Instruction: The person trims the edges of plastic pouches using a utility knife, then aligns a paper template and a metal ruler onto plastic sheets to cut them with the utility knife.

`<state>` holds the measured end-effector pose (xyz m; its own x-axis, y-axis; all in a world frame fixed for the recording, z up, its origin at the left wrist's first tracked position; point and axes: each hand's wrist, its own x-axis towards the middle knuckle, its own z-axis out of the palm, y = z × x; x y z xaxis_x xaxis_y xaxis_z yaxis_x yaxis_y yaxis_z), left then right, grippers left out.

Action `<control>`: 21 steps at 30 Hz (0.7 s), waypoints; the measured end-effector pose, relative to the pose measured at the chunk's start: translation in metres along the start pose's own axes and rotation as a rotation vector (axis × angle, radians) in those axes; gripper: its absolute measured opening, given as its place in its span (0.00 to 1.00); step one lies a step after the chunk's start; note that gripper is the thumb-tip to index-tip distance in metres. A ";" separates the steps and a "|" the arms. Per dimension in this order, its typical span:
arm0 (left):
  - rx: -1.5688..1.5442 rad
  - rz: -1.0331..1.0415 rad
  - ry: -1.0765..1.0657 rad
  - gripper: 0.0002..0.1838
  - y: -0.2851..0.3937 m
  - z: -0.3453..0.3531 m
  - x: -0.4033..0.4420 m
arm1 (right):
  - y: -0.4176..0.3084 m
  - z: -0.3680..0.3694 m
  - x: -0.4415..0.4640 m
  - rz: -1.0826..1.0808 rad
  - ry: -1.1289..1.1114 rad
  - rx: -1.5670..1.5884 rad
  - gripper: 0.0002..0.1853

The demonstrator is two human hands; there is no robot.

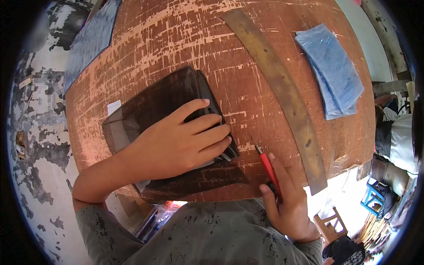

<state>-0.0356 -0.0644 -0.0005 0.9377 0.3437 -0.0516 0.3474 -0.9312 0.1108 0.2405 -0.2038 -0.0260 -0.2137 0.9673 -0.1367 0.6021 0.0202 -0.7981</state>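
Observation:
A stack of dark, see-through plastic sheeting lies folded on the table, its right edge made of several layers. My left hand rests on top of it, fingers spread, with the fingertips at that layered edge. Part of the stack is hidden beneath the hand and forearm. To the right, my right hand is closed around a red-handled craft knife. The knife's thin metal tip points away from me, just right of the stack and apart from it. A loose dark film spreads toward the front edge of the table.
A long, stained metal strip lies beyond the knife on the wooden table, whose surface is scratched. Blue plastic-looking packets sit at the right, and blue sheeting at the far left. Stools stand on the floor.

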 end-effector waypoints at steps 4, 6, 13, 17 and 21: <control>0.017 -0.008 0.021 0.18 0.001 0.002 -0.002 | -0.005 0.009 -0.001 -0.020 -0.029 -0.031 0.38; 0.016 -0.014 0.032 0.18 0.001 0.004 -0.003 | -0.009 0.013 -0.003 -0.022 -0.048 -0.043 0.38; 0.011 -0.022 0.028 0.18 0.001 0.007 -0.003 | -0.018 0.023 -0.009 0.007 -0.061 -0.107 0.39; 0.039 -0.007 0.027 0.18 0.002 0.007 -0.002 | -0.019 0.029 -0.011 0.003 -0.038 -0.135 0.40; 0.057 -0.002 0.011 0.17 0.001 0.007 0.000 | -0.020 0.031 -0.011 -0.007 -0.030 -0.134 0.40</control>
<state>-0.0355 -0.0666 -0.0077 0.9372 0.3463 -0.0411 0.3482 -0.9359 0.0539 0.2073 -0.2225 -0.0269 -0.2394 0.9592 -0.1504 0.6977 0.0622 -0.7137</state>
